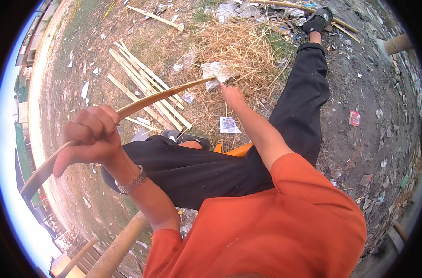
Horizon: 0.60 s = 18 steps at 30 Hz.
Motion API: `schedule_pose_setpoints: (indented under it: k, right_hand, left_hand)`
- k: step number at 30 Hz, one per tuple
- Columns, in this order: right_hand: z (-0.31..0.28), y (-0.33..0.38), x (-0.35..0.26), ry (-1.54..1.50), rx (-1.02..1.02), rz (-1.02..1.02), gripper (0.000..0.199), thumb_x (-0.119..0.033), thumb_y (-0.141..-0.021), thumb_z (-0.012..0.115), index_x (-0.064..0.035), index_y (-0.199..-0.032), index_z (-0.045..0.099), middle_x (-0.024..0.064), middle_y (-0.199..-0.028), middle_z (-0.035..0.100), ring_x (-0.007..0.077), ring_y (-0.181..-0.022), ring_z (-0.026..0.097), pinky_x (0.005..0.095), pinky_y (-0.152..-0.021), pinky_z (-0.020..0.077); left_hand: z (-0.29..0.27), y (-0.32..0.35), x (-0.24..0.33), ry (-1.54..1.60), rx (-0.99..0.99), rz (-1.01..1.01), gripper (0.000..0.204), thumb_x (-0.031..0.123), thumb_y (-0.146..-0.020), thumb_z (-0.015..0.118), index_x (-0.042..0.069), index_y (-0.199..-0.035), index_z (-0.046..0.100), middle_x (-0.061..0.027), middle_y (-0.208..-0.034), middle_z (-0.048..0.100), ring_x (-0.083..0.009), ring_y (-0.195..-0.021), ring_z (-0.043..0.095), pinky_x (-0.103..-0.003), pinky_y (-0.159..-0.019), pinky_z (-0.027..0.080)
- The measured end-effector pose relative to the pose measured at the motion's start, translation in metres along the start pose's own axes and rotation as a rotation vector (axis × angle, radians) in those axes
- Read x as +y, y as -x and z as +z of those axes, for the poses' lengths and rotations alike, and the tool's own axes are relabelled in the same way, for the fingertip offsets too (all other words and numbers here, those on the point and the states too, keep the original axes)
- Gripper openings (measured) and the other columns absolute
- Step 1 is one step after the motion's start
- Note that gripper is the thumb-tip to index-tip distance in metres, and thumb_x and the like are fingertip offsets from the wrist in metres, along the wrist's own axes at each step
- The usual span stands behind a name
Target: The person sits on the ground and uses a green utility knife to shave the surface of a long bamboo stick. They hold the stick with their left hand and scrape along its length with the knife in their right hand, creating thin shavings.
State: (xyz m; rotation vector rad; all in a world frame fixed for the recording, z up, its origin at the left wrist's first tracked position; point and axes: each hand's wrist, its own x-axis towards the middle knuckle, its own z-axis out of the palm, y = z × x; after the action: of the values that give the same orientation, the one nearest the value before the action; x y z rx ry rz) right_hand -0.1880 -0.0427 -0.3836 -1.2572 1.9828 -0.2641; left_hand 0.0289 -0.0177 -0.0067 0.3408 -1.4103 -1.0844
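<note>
Nearest the lens, an orange shirt filling the lower frame, black trousers beyond it, one leg stretched out to a black shoe at the top edge. Just past the shirt, a long bamboo strip bowed across the left half, running from low at the left rim up to the middle of the picture. Left hand fisted tight around the strip partway along, knuckles up, a metal watch on that wrist. Right hand out at the strip's far tip, beside a crumpled scrap of paper; fingers turned away, so cannot tell whether closed on the tip or merely touching it. Under that hand, a heap of dry straw. Left of the straw, a bundle of split bamboo slats lying side by side on the dirt, the bent strip crossing above them. Another pale slat farther off near the top. Thick bamboo poles at the lower left. A small printed card on the ground near the right forearm. Off to the right, bare dark ground strewn with litter, a red wrapper among it
</note>
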Motion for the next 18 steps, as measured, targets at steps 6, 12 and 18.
schedule_pose_setpoints:
  k: [6,12,18]
  right_hand:
    - [-0.042,-0.008,-0.025,0.446,-0.045,-0.071,0.063,-0.05,-0.095,0.028,-0.002,-0.092,0.068,0.0179,-0.091,0.066,0.033,-0.086,0.065,0.0472,-0.074,0.0512]
    - [-0.125,0.087,-0.104,-0.054,-0.279,-0.376,0.074,-0.052,-0.096,0.022,0.0051,-0.073,0.063,0.0251,-0.069,0.06,0.0377,-0.068,0.062,0.0484,-0.064,0.0482]
    - [-0.111,0.131,-0.099,-0.181,-0.157,-0.475,0.076,-0.051,-0.096,0.025,0.007,-0.058,0.058,0.0304,-0.055,0.053,0.0446,-0.062,0.059,0.0514,-0.065,0.0464]
  left_hand:
    - [-0.011,0.005,0.003,-0.057,0.111,0.04,0.07,0.081,-0.07,0.029,0.012,-0.058,0.027,0.0026,-0.049,0.022,-0.0114,-0.037,0.025,-0.029,-0.041,0.03]
    - [-0.016,0.006,0.005,0.01,-0.114,0.052,0.071,0.083,-0.068,0.034,0.013,-0.054,0.026,0.0033,-0.046,0.024,-0.0096,-0.034,0.027,-0.025,-0.038,0.026]
    - [-0.009,0.001,0.003,0.046,-0.228,0.08,0.072,0.084,-0.066,0.036,0.013,-0.053,0.027,0.0032,-0.044,0.024,-0.0097,-0.032,0.028,-0.026,-0.036,0.029]
